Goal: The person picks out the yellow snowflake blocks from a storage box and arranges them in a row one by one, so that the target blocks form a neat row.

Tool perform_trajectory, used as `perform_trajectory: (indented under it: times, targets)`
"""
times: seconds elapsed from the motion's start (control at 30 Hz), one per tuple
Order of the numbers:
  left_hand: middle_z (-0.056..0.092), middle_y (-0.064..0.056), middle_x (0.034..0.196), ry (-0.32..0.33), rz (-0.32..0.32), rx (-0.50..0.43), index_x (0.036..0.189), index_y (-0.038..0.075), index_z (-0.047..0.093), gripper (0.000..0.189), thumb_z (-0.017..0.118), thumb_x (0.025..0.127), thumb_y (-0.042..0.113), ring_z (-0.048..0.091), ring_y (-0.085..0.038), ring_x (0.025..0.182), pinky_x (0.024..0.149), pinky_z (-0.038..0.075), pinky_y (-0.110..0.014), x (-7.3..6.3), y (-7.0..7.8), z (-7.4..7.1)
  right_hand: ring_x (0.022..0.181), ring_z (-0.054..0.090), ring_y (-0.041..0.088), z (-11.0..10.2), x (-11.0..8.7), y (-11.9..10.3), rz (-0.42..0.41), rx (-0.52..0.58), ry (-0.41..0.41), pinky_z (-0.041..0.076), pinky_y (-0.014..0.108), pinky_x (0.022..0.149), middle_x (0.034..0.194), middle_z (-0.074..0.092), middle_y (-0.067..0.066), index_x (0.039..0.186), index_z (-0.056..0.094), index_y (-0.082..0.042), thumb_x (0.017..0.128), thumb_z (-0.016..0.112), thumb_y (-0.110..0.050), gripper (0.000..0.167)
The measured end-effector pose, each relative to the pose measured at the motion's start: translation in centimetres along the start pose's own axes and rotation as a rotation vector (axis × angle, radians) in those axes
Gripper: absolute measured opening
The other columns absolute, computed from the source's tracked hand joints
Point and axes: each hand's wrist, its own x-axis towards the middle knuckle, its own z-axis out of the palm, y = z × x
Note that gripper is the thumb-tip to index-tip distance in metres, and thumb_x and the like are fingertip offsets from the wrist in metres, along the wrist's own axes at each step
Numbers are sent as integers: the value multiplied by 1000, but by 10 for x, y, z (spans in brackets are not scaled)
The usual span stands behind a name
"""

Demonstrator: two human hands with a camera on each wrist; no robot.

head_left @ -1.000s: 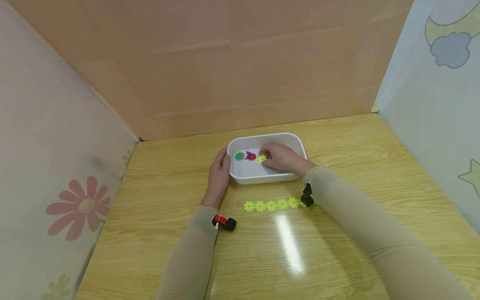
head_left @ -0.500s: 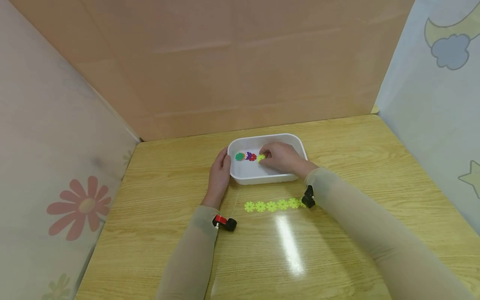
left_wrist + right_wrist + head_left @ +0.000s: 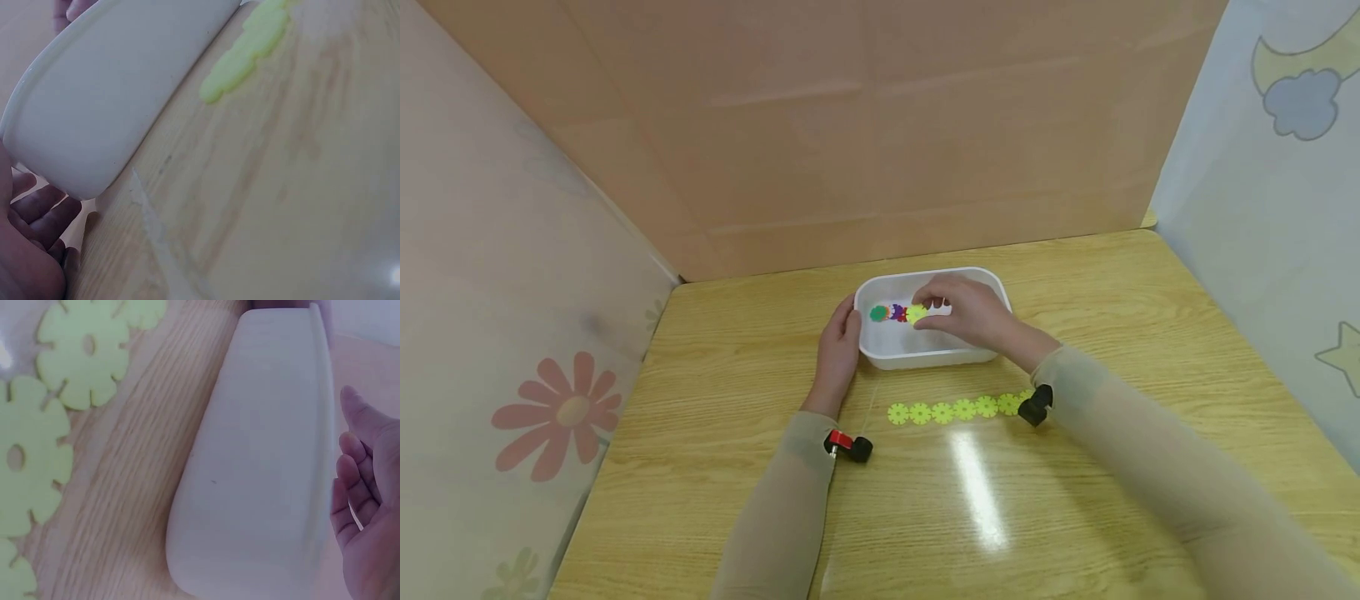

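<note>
My right hand pinches a yellow snowflake disc between thumb and fingertips over the white plastic tub. Inside, towards the left end, lie a green disc, a purple disc and a partly covered red one. My left hand holds the tub's left end, with its fingers bent round the outer wall in the left wrist view. In the right wrist view, my right hand shows beyond the tub's rim, and the pinched disc is out of sight there.
A row of several yellow snowflake discs lies flat on the wooden table, in front of the tub. The right wrist camera overlaps the row's right end. A tan panel closes off the back, with light walls at both sides.
My right hand has raised the yellow disc from the tub's floor and shifted it slightly left, uncovering more of the row's right end. The left hand and the tub have stayed put.
</note>
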Motion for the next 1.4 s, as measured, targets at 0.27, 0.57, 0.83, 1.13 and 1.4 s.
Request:
perform_trajectory:
  times: [0.27, 0.57, 0.83, 1.13, 1.4]
  targets:
    - [56, 10, 162, -5, -3, -10, 164, 30, 54, 48, 46, 118, 43, 45, -14, 155, 128, 39, -44, -1, 0, 0, 97, 67, 26, -16, -19, -9, -76, 5, 95, 59, 49, 85, 106, 75, -1, 114, 80, -12, 84, 99, -20, 37]
    - [54, 10, 164, -12, -5, -8, 165, 30, 53, 50, 45, 118, 45, 42, -16, 157, 129, 37, -45, 0, -1, 0, 94, 61, 15, -40, -50, -5, -66, -54, 149, 53, 36, 80, 103, 72, -6, 113, 79, -16, 83, 100, -16, 37]
    - [53, 10, 166, -18, -12, -11, 166, 31, 52, 52, 45, 117, 49, 42, -16, 158, 129, 37, -45, 2, -4, -1, 91, 59, 17, -62, -85, 5, -33, -102, 200, 49, 29, 78, 99, 69, -6, 114, 79, -17, 83, 99, -10, 38]
    - [53, 9, 165, -11, -15, -14, 165, 29, 53, 50, 45, 118, 45, 42, -16, 158, 130, 36, -44, 2, -3, -3, 91, 59, 19, -75, -116, 18, 56, -125, 220, 47, 23, 78, 100, 71, -3, 112, 80, -12, 81, 99, -7, 38]
    - [54, 9, 164, -16, -2, -12, 165, 30, 54, 49, 45, 118, 45, 43, -16, 157, 129, 37, -46, 1, -2, -2, 91, 59, 18, -80, -143, 29, 66, -133, 231, 46, 21, 79, 102, 72, -5, 112, 81, -13, 80, 98, -5, 37]
